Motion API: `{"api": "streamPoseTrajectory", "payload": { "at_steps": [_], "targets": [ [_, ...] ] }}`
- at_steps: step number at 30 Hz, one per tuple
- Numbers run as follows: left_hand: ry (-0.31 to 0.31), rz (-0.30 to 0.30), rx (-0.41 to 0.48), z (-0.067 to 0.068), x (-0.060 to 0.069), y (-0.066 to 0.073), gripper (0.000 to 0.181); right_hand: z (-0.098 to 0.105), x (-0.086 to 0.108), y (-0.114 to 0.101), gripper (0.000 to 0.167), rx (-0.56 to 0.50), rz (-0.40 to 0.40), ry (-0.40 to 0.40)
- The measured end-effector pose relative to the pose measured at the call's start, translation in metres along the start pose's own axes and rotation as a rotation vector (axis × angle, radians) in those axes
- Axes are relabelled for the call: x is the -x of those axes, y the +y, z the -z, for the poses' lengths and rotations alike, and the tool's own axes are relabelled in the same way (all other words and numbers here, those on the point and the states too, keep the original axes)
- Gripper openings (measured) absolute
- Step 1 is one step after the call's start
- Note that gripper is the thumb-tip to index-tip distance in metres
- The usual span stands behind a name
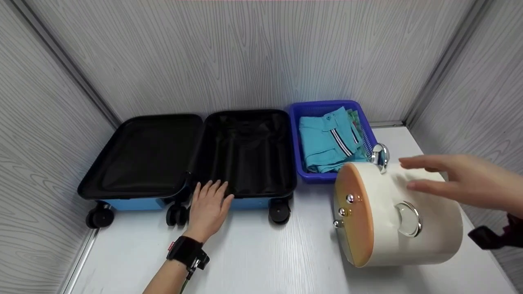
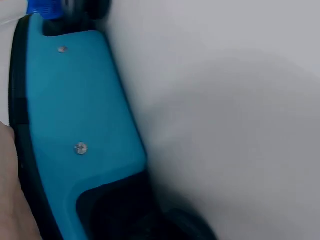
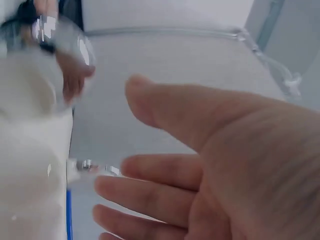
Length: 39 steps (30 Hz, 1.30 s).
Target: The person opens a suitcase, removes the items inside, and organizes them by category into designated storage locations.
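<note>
An opened suitcase (image 1: 245,155) with black lining and a blue shell lies on the white table. My left hand (image 1: 208,210) lies at its front edge near the middle, fingers extended over the rim. The left wrist view shows the blue side (image 2: 85,110) with screws and a sliver of that hand. At the right is a cream rounded case (image 1: 421,228) with an orange front, silver knobs and chrome handles (image 1: 381,157). My right hand (image 1: 470,179) hovers beside the case, thumb and fingers spread with nothing between them; the right wrist view shows the hand apart from it.
A blue plastic basket (image 1: 300,163) stands right of the suitcase, holding folded turquoise clothes (image 1: 327,139) with a striped band. Suitcase wheels (image 1: 280,211) stick out toward the front. Grey wood-patterned panels (image 1: 245,53) enclose the table at the back and both sides.
</note>
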State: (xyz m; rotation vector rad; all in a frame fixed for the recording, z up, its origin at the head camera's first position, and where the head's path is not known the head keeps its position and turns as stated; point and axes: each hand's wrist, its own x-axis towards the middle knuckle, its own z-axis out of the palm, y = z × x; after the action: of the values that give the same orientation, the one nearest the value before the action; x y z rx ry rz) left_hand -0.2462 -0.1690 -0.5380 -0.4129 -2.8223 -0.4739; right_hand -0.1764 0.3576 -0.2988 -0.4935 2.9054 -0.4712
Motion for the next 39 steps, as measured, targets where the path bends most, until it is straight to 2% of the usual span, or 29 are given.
{"api": "streamPoseTrajectory", "payload": {
  "at_steps": [2, 5, 8, 11, 14, 19, 23, 31, 39],
  "targets": [
    [0.032, -0.016, 0.002, -0.003, 0.001, -0.002, 0.054, 0.008, -0.014, -0.001, 0.064, 0.032, 0.007, 0.014],
    [0.083, -0.032, 0.014, -0.007, 0.001, -0.003, 0.051, 0.015, -0.036, -0.003, 0.07, 0.052, 0.017, -0.007],
    [0.105, -0.033, 0.019, -0.01, 0.002, -0.004, 0.049, 0.017, -0.052, -0.008, 0.074, 0.049, 0.017, -0.035],
    [0.115, -0.033, 0.022, -0.012, 0.002, -0.003, 0.049, 0.015, -0.063, -0.011, 0.069, 0.074, 0.036, -0.043],
    [0.129, -0.039, 0.026, -0.012, 0.003, -0.002, 0.048, 0.011, -0.069, -0.014, 0.052, 0.104, 0.063, -0.04],
    [0.148, -0.048, 0.035, -0.011, 0.002, -0.001, 0.045, 0.01, -0.074, -0.018, 0.028, 0.165, 0.11, -0.027],
    [0.136, -0.053, 0.047, -0.011, 0.002, 0.0, 0.046, 0.013, -0.072, -0.022, 0.021, 0.213, 0.094, -0.027],
    [0.104, -0.05, 0.061, -0.011, 0.003, 0.001, 0.048, 0.019, -0.065, -0.016, 0.023, 0.277, 0.107, -0.036],
    [0.11, -0.049, 0.065, -0.011, 0.003, 0.002, 0.047, 0.025, -0.058, -0.009, 0.028, 0.317, 0.075, -0.059]
  ]
}}
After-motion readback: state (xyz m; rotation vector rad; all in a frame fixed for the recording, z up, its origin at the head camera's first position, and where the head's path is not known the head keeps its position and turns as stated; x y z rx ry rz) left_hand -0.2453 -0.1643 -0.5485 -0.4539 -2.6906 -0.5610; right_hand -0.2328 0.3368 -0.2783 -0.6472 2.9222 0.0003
